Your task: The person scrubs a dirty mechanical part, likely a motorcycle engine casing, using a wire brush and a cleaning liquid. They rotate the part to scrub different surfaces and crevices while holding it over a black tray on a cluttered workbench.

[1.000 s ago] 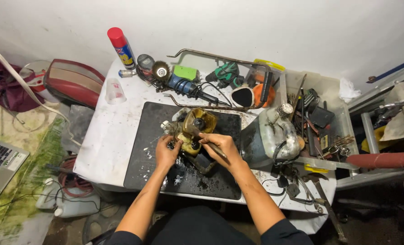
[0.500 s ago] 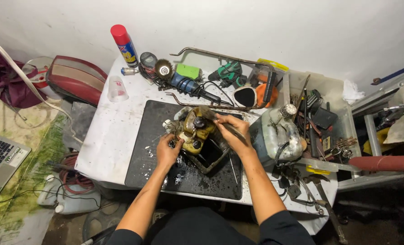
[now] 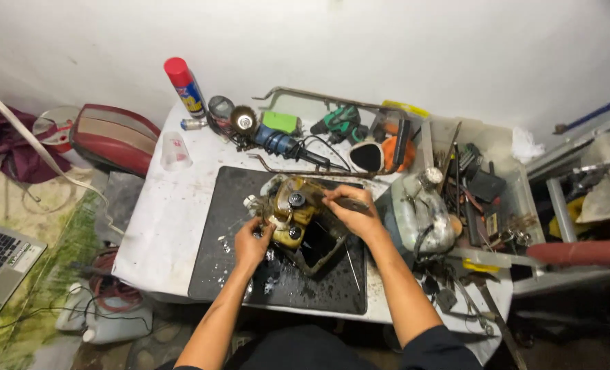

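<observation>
A dirty yellow and metal small engine [image 3: 297, 214] lies on a black mat [image 3: 223, 270] on a white table [image 3: 161, 226]. My left hand [image 3: 251, 245] grips its lower left side. My right hand [image 3: 349, 211] rests on its upper right side and seems to hold a thin tool against it; the tool is mostly hidden by the fingers. A dark square frame part [image 3: 319, 248] sits just under the engine between my hands.
At the table's back stand a red-capped spray can [image 3: 185, 85], a plastic cup [image 3: 175, 151], a blue power tool [image 3: 281, 144] and a green drill [image 3: 339, 122]. A translucent tank [image 3: 421, 216] and a tray of tools [image 3: 483, 188] crowd the right. A laptop [image 3: 0, 264] sits on the floor, left.
My right hand has moved up from the engine's lower right to its upper right side. The left hand has stayed on the engine's left side. The camera view has shifted slightly.
</observation>
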